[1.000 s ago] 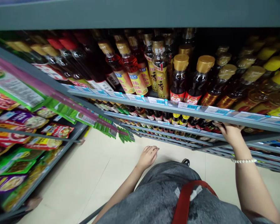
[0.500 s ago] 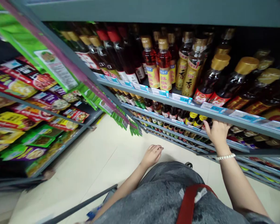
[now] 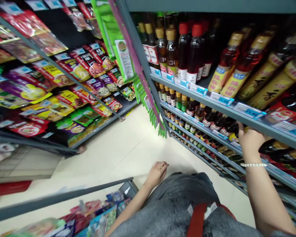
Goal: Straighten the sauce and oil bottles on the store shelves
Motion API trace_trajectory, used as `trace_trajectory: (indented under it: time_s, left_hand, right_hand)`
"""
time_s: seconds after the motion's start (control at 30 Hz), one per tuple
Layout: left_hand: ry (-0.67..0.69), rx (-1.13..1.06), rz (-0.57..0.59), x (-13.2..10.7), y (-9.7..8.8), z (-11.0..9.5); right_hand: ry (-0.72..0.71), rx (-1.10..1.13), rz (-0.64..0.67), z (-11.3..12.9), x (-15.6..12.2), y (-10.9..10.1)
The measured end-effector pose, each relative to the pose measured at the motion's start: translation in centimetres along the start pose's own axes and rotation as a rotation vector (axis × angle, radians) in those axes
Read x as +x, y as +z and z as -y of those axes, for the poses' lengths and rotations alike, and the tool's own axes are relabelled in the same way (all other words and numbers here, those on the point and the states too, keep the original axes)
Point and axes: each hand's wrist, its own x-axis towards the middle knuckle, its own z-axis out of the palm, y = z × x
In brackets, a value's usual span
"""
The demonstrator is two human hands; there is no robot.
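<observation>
My right hand (image 3: 251,141), with a white beaded bracelet (image 3: 253,165) at its wrist, reaches to just below the front edge of the upper bottle shelf (image 3: 227,107). Its thumb stands apart from the other fingers, whose tips the shelf edge hides; no held item shows. Small dark sauce bottles (image 3: 222,125) stand on the shelf just left of it. Low in front of my body, my left hand (image 3: 157,173) hangs over the floor with fingers loosely curled together and nothing visible in them. Above the right hand are chili oil bottles (image 3: 220,74) and slim gold-labelled bottles (image 3: 268,82).
Red-capped dark bottles (image 3: 194,54) stand further left on the upper shelf. Green packets (image 3: 127,59) hang on a purple strip at the shelf end. Seasoning packets (image 3: 76,67) fill a rack across the pale floor (image 3: 128,148). A bin of bagged goods (image 3: 88,214) lies at lower left.
My view has turned left, bringing more of the packet rack and the bin into sight. The right hand has shifted slightly left along the shelf edge. The left hand stays low.
</observation>
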Motion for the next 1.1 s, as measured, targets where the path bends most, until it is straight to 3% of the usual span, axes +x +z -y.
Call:
trace_trajectory:
  time_s: [0.13, 0.27, 0.37, 0.5, 0.63, 0.7, 0.77, 0.87, 0.97, 1.1]
  left_hand:
    - [-0.068, 0.012, -0.027, -1.9, -0.2, 1.2]
    - [-0.082, -0.006, -0.044, -0.4, 0.1, 1.5]
    - [-0.057, -0.040, -0.104, 4.6, 0.0, 1.5]
    - [-0.032, -0.149, -0.254, 16.6, -0.6, 0.9]
    - [-0.056, -0.314, -0.399, 28.8, 0.5, -0.6]
    - [-0.116, -0.301, -0.379, 33.1, 1.5, -1.2]
    - [-0.171, -0.287, -0.332, 35.8, 2.4, -1.6]
    - [-0.270, -0.263, -0.245, 37.5, 3.0, -2.1]
    - [-0.353, -0.219, -0.167, 37.8, 3.1, -2.5]
    - [-0.316, -0.147, -0.149, 37.2, 3.7, -2.4]
  right_hand:
    - [-0.017, -0.026, -0.086, -0.3, -0.2, 0.7]
    - [-0.154, -0.068, -0.350, -1.6, 0.1, 2.5]
    - [-0.277, -0.037, -0.534, -2.4, 0.3, 3.4]
    - [-0.412, 0.056, -0.657, -2.2, -1.8, 2.3]
    - [-0.630, 0.248, -0.627, -1.1, -6.5, 1.3]
    - [-0.703, 0.346, -0.511, -0.8, -8.4, 1.7]
    - [-0.737, 0.438, -0.344, -0.8, -9.3, 2.3]
    - [-0.791, 0.492, -0.213, -1.4, -8.8, 3.2]
    - [-0.767, 0.503, -0.144, -1.8, -7.5, 3.8]
    - [-0.673, 0.519, -0.089, -0.7, -6.6, 4.9]
